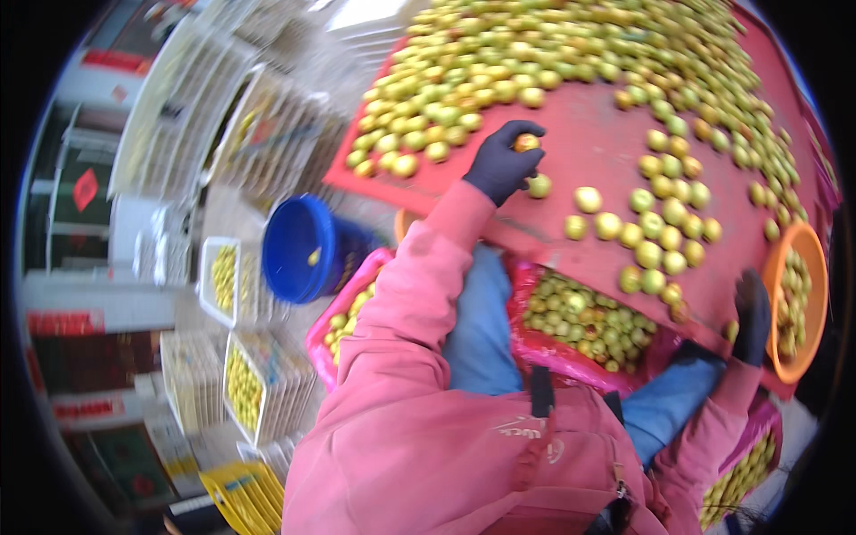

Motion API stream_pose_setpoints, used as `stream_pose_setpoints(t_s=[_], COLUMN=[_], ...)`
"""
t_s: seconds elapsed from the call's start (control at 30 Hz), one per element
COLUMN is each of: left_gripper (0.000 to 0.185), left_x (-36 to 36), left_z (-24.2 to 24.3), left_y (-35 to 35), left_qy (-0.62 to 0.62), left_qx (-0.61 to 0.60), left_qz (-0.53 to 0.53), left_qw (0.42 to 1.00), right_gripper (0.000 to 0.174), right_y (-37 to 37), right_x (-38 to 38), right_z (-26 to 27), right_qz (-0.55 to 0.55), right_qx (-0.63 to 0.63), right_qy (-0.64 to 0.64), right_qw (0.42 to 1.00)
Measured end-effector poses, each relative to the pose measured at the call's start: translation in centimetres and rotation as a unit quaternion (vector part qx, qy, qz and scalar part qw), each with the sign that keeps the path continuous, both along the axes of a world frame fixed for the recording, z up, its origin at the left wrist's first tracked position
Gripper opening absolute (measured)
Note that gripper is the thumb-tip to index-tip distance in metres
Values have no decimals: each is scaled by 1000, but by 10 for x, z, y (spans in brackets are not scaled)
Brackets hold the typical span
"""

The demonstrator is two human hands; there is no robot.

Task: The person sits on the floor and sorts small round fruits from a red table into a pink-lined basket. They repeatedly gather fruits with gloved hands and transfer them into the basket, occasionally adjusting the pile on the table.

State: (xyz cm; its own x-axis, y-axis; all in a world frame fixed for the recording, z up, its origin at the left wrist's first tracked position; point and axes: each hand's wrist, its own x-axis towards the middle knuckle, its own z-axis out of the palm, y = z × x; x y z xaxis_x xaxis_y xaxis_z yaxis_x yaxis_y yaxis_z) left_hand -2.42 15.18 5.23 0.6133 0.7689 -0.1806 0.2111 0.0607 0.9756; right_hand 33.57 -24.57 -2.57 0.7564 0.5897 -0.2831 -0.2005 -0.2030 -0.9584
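Observation:
My left hand (500, 164), in a dark glove, grips a reddish-yellow fruit (526, 142), apparently a jujube, over a red sorting table (568, 134). Just below its fingers lies a greenish fruit (539, 186). At the table's right edge, my dark-gloved right hand (750, 317) is beside an orange plastic basin (819, 294) holding fruit. A single fruit (732, 330) shows at that hand's left side; blur hides whether the fingers hold it. Between the two hands, a loose group of yellow-green fruits (671, 237) rests on the table.
A large fruit heap (568, 40) covers the table's far part. Between my knees is a container lined with pink plastic (568, 354), with fruit inside. Pink-lined containers flank my legs. To the left are a blue bucket (328, 247), white crates (281, 388) and a yellow crate (244, 498).

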Motion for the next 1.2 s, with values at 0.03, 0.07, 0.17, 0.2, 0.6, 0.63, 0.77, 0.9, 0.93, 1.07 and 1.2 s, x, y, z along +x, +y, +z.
stream_pose_setpoints(t_s=[0.03, 0.07, 0.17, 0.2, 0.6, 0.63, 0.77, 0.9, 0.93, 1.07, 1.2], left_gripper=[34, 37, 35, 34, 41, 36, 61, 59, 55, 59, 66], left_x=[-46, -100, -280, -346, -298, -246, -109, -9, 5, 52, 83], left_z=[5, -4, -24, -43, -77, -70, -82, -54, -50, -70, -80], left_y=[10, 26, 66, 84, 92, 79, 53, -18, -29, -48, -65], left_qy=[11, -19, 18, 13, 179, 165, 206, 369, 336, 211, 113], left_qx=[-8, -22, 4, 4, 216, 225, 329, 343, 324, 343, 325], left_qz=[59, 149, 359, 392, 236, 164, -98, -168, -151, -183, -228], left_qw=[998, 988, 933, 920, 930, 946, 916, 847, 871, 897, 911], right_gripper=[46, 47, 47, 47, 53, 55, 59, 59, 56, 51, 50], right_y=[0, 9, 5, -9, 76, 84, 98, 103, 107, 113, 123], right_x=[8, 6, 28, 57, -23, -31, -38, -35, -35, -33, -57], right_z=[-5, 0, -21, -51, -1, 7, 15, 15, 16, 6, 25], right_qz=[-18, -24, -17, -3, -108, -101, -68, -45, -21, 130, 212], right_qx=[-11, -22, 20, 63, -18, -16, -25, -34, -35, -4, 23], right_qy=[25, 23, 70, 97, 42, 50, 62, 45, 24, -145, -115], right_qw=[999, 999, 997, 993, 993, 993, 995, 997, 999, 981, 970])
